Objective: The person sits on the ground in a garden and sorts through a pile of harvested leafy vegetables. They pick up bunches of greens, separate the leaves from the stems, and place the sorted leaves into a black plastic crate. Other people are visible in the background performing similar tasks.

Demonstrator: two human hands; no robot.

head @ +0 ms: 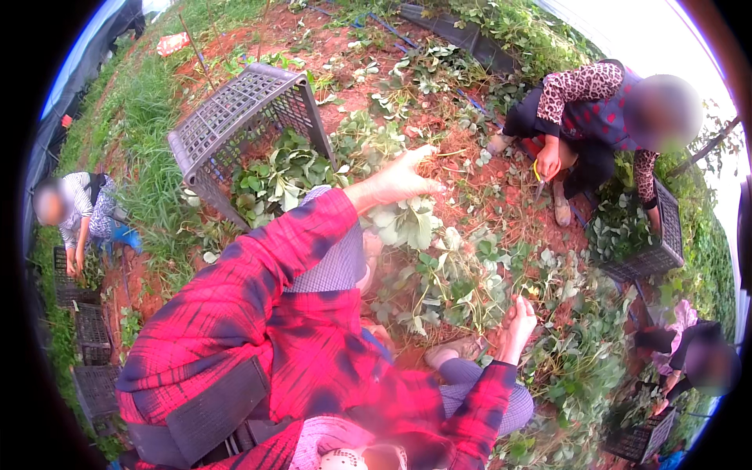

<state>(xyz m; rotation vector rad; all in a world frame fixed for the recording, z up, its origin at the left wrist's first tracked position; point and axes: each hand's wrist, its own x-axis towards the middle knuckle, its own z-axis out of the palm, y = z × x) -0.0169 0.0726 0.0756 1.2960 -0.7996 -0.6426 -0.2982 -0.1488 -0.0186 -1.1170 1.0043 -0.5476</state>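
My left hand [405, 176] reaches out over the uprooted leafy plants [411, 226], which look like strawberry plants. Its thumb and fingers are spread, and I see nothing held between them. Nearer my right knee, my right hand [517, 329] has its fingers curled just above a heap of plants [464, 282]. Whether it grips anything is unclear; a small yellow bit shows by its fingertips. Beside my left forearm, a dark plastic crate [235, 111] lies tipped on its side, with green leafy plants [282, 167] in its open mouth.
At right, a crouching co-worker [593, 111] holds yellow-handled scissors [537, 176] and reaches into a crate of plants [646, 252]. Another person [675, 358] works at lower right. At far left a person [82, 205] bends over crates [93, 332]. Blue tubing [388, 26] crosses the red soil.
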